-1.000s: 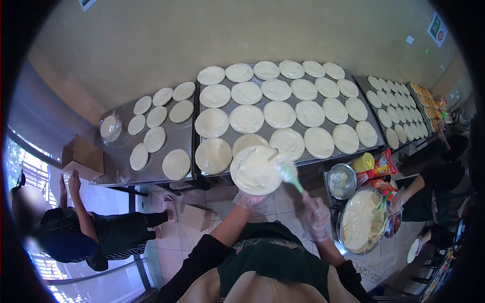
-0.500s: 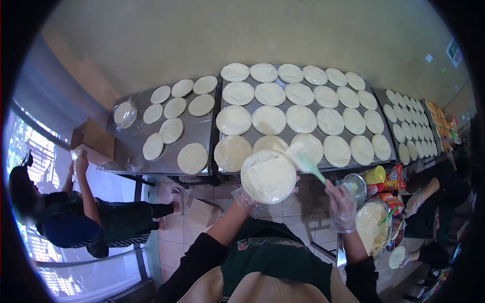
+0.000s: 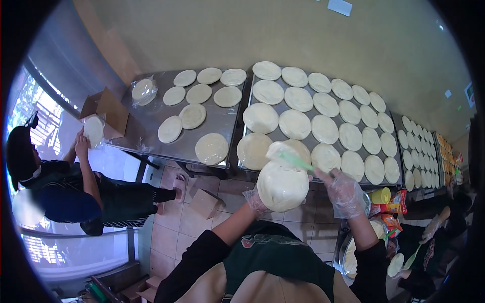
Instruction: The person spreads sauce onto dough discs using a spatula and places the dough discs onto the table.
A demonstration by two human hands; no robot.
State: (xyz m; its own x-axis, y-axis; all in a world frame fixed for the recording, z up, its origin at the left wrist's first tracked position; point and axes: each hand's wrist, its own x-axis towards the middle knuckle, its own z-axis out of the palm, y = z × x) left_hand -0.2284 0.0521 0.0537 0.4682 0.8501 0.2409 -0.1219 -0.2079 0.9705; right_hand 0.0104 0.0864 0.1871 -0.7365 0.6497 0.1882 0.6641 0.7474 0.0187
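A round white flat disc (image 3: 284, 188), its top coated with a creamy spread, rests on my left hand (image 3: 256, 203), which is in a clear plastic glove and holds it from below and the side. My right hand (image 3: 344, 193), gloved too, is closed round the handle of a pale green spatula (image 3: 295, 159). The spatula's blade lies at the far edge of the disc with a lump of white cream (image 3: 275, 150) by it. Just beyond, similar discs (image 3: 255, 150) lie in rows on the metal table (image 3: 244, 108).
On the left, a person (image 3: 91, 194) holds a wrapped disc near a cardboard box (image 3: 113, 118). At the right are a yellow cup (image 3: 380, 196), a bowl of cream (image 3: 349, 257) and another person's gloved hand (image 3: 431, 230). A smaller box (image 3: 204, 203) sits on the floor.
The view has turned, so the tables appear shifted right. My right hand has brought the spatula across the disc to its far edge, with cream gathered there. The person at left has raised a wrapped disc.
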